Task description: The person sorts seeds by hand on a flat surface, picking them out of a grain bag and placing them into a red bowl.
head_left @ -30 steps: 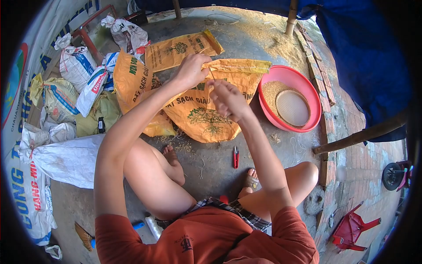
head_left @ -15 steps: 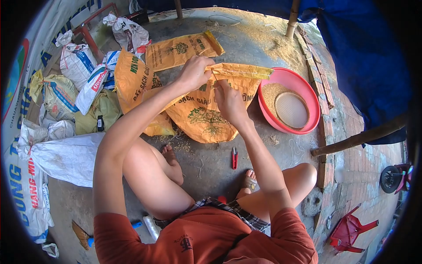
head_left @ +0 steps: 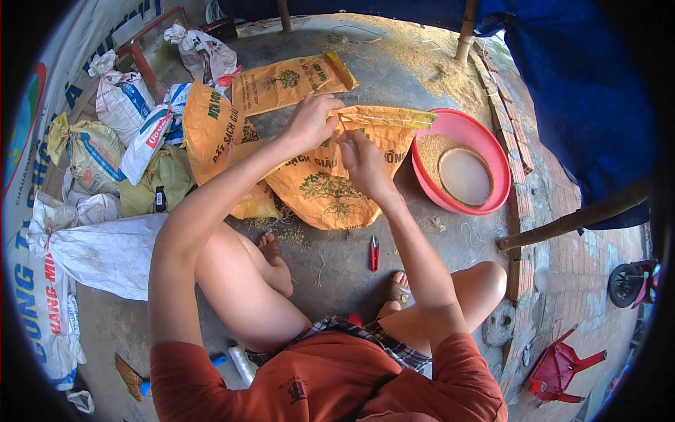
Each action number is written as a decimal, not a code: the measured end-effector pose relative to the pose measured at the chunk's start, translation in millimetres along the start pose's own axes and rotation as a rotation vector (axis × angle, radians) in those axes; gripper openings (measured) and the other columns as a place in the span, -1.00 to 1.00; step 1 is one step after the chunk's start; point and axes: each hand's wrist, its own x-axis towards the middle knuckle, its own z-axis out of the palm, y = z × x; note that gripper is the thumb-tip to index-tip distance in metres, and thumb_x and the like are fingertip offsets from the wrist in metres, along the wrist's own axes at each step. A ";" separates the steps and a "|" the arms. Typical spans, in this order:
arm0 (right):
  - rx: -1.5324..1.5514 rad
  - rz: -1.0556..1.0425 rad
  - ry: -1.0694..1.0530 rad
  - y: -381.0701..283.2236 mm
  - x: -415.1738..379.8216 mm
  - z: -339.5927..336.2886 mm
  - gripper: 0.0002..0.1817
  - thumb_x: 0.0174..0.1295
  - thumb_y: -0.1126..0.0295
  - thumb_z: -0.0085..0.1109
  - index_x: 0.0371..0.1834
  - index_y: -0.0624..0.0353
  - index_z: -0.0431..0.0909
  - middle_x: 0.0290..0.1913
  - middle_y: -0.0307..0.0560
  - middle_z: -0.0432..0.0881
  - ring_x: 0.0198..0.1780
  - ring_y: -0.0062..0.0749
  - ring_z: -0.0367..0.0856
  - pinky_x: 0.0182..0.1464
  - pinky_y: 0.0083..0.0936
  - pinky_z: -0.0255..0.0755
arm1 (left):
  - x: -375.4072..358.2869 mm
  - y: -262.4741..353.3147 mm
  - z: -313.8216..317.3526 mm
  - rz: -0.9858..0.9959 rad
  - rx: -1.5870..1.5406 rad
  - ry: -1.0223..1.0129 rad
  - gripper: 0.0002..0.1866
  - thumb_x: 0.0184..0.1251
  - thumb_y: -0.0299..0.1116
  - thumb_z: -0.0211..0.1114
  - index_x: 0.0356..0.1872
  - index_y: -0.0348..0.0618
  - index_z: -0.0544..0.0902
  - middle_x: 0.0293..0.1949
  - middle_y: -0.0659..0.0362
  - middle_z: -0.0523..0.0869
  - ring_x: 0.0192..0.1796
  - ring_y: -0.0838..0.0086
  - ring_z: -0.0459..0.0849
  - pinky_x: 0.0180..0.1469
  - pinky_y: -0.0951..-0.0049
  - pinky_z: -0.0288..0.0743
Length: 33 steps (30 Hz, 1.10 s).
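Note:
An orange sack (head_left: 334, 190) with a printed tree stands in front of me, its yellow top edge pulled taut. My left hand (head_left: 311, 125) is closed on the left end of that edge. Just below and to the right, my right hand (head_left: 364, 163) pinches at a thin strand running down from the edge; whether it is thread or a needle is too small to tell. Red thread snips (head_left: 375, 254) lie on the floor between my feet. Beside the sack, a pink basin (head_left: 500, 184) holds grain and a round sieve (head_left: 466, 177).
Another orange sack (head_left: 207, 133) leans at the left, and a flat orange sack (head_left: 288, 81) lies behind. Several tied white bags (head_left: 123, 98) crowd the left side. Grain (head_left: 450, 77) is spread at the back. A bamboo pole (head_left: 576, 216) and red stool (head_left: 562, 367) are at the right.
My right hand has shifted slightly down and left, its fingers drawn together below the edge. The sack's yellow top band has tilted and shows narrower. My left hand keeps its place.

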 end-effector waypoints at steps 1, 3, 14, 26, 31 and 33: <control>0.007 -0.014 0.000 0.4 0.4 0.1 -0.79 0.26 0.35 -0.03 -0.15 0.25 0.46 -0.58 0.01 0.49 -0.55 -0.32 0.48 -0.42 -0.40 0.34 | -0.4 1.8 -1.5 -0.015 -0.021 -0.014 -0.77 -0.01 -0.58 0.16 -0.28 -0.38 0.62 -0.27 -0.09 0.64 -0.19 0.06 0.62 -0.08 0.21 0.46; -0.006 -0.027 0.017 -3.2 -1.1 1.6 -0.82 0.24 0.40 -0.01 -0.21 0.29 0.44 -0.49 0.12 0.54 -0.44 -0.13 0.54 -0.35 -0.33 0.38 | -2.6 -2.5 4.3 -0.007 -0.014 0.021 -0.78 -0.01 -0.58 0.16 -0.28 -0.39 0.62 -0.27 -0.09 0.63 -0.19 0.06 0.61 -0.09 0.21 0.47; 1.225 0.519 -0.274 -0.1 9.5 -4.3 -0.86 0.35 0.31 -0.11 -0.24 0.14 0.31 -0.53 -0.24 0.39 -0.72 -0.65 0.26 -0.75 -0.69 0.14 | -2.3 9.6 4.3 -0.049 -0.040 0.022 -0.72 0.02 -0.56 0.16 -0.18 -0.39 0.57 -0.30 -0.06 0.65 -0.21 0.18 0.64 -0.12 0.33 0.46; 0.844 0.418 -0.391 14.0 3.4 -2.0 -0.87 0.30 0.35 0.00 -0.17 0.13 0.39 -0.44 -0.26 0.45 -0.49 -0.61 0.44 -0.30 -0.59 0.49 | 26.8 -18.0 -15.2 -0.388 -0.640 -0.367 -0.36 0.35 0.21 -0.24 0.02 -0.11 0.56 0.02 0.19 0.56 0.03 0.51 0.46 -0.20 0.55 0.38; 0.870 0.441 -0.419 13.9 3.9 -4.6 -0.88 0.30 0.38 0.00 -0.17 0.13 0.40 -0.43 -0.25 0.47 -0.47 -0.59 0.46 -0.26 -0.57 0.50 | 34.8 -23.0 0.8 -0.425 -0.865 -0.583 -0.18 0.28 0.35 -0.39 0.02 -0.19 0.55 0.00 0.13 0.56 -0.02 0.52 0.48 -0.27 0.59 0.33; 0.883 0.440 -0.427 14.2 4.3 -7.0 -0.89 0.30 0.39 0.00 -0.17 0.14 0.40 -0.42 -0.24 0.48 -0.46 -0.58 0.47 -0.25 -0.57 0.50 | 37.9 -19.8 -2.6 -0.446 -0.831 -0.642 -0.13 0.25 0.38 -0.44 0.00 -0.22 0.55 -0.05 0.11 0.58 -0.10 0.54 0.49 -0.31 0.61 0.30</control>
